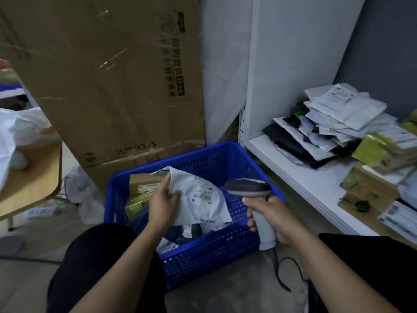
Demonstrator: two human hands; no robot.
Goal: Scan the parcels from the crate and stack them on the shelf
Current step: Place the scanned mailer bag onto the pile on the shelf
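A blue plastic crate stands on the floor between my knees, with several parcels inside, among them a brown box and a yellow-green bag. My left hand grips a white plastic mailer by its left edge and holds it above the crate, label side up. My right hand holds a grey handheld barcode scanner by its grip, its head just to the right of the mailer. The white shelf on the right carries a stack of parcels.
A large cardboard box leans behind the crate. At the left stands a wooden table with a white bag on it. Boxes and green packets fill the shelf's right part. The scanner cable trails on the floor.
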